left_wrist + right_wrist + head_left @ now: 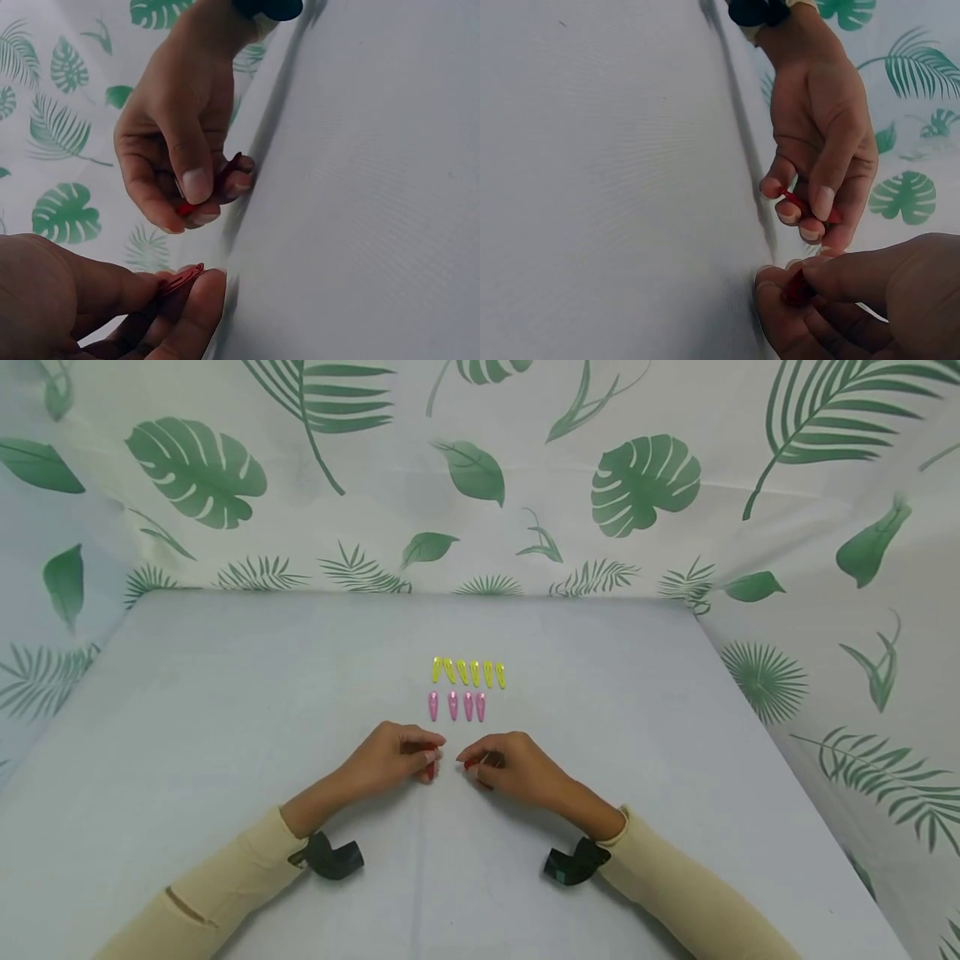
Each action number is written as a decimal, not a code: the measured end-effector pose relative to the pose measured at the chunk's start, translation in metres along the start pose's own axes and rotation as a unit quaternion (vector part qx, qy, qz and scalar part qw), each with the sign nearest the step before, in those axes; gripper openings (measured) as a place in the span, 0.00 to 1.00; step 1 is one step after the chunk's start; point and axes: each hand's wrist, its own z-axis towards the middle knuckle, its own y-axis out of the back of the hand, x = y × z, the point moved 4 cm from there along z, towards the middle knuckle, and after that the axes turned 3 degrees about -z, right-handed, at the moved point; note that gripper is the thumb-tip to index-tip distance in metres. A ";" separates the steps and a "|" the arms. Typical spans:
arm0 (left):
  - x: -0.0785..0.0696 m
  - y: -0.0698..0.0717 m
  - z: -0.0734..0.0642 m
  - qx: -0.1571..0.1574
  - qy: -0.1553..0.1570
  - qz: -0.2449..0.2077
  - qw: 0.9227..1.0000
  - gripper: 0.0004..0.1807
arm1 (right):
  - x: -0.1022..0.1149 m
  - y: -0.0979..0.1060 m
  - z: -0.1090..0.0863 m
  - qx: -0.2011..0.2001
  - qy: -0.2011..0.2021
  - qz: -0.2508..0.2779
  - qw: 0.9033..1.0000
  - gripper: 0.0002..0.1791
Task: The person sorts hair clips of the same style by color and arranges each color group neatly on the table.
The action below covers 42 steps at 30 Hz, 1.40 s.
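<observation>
My left hand (386, 757) pinches a red snap hair clip (431, 766) between thumb and fingers, just above the table. Facing it across a small gap, my right hand (517, 768) holds another red snap hair clip (470, 763), mostly covered by the fingers. The left wrist view shows the slotted face of the left hand's clip (180, 280). Beyond the hands lies a row of several pink snap hair clips (453, 706), the leftmost set a little apart. Behind these, several yellow snap hair clips (475, 673) form a second row.
A white cloth covers the table (262, 660). Leaf-patterned sheeting (525, 468) hangs behind it and at both sides. Each wrist carries a dark camera mount, the left one (333, 857) and the right one (573, 862) both low over the near part of the table.
</observation>
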 end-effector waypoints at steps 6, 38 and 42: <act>0.004 0.005 0.004 -0.014 0.003 0.018 1.000 0.17 | -0.004 0.001 0.010 -0.007 -0.009 0.065 0.998 0.08; 0.015 0.011 0.019 -0.098 0.017 -0.013 0.995 0.13 | -0.010 0.002 0.040 -0.054 -0.027 0.100 0.993 0.07; 0.012 0.008 0.020 -0.098 0.006 0.007 0.995 0.15 | -0.011 0.002 0.040 -0.053 -0.037 0.086 0.994 0.07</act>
